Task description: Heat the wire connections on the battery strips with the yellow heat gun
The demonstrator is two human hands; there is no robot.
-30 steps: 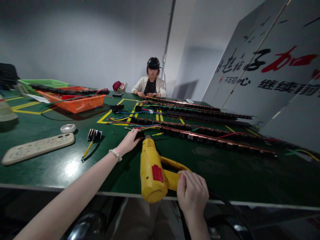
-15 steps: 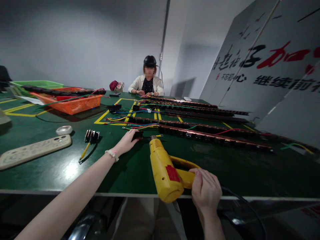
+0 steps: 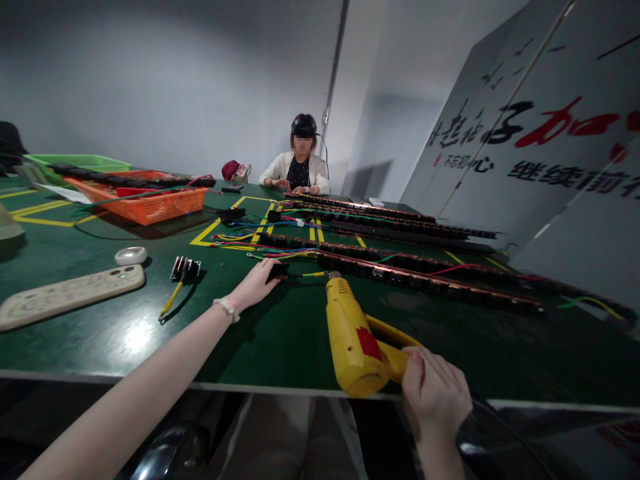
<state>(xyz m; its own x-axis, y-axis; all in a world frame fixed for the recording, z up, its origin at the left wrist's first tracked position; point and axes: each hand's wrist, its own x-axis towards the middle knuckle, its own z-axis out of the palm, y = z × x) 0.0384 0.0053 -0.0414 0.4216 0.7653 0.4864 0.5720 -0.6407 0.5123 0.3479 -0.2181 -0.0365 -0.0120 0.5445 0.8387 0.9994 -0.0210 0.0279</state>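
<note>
My right hand point(image 3: 435, 390) is closed round the handle of a yellow heat gun point(image 3: 355, 340). The gun's metal nozzle point(image 3: 334, 275) points away from me, close to the end of a short lead with a yellow sleeve point(image 3: 314, 275). My left hand point(image 3: 257, 283) grips a small black part point(image 3: 280, 269), from which that lead runs to the right. The hidden side of the part lies under my fingers. A similar small circuit board point(image 3: 186, 269) with copper-coloured fins and a yellow-sleeved lead point(image 3: 173, 301) lies to the left of my left hand.
Long black strips with copper bars point(image 3: 430, 280) and coloured wires lie across the green table point(image 3: 280, 347). On the left are a phone point(image 3: 75, 297), a white tape roll point(image 3: 131, 255), an orange basket point(image 3: 167, 208) and a green tray point(image 3: 95, 162). A co-worker point(image 3: 299, 167) sits opposite.
The heat gun in my right hand has moved to the right, so its nozzle has shifted from the middle of the lead to its far end. My left hand stays nearly still.
</note>
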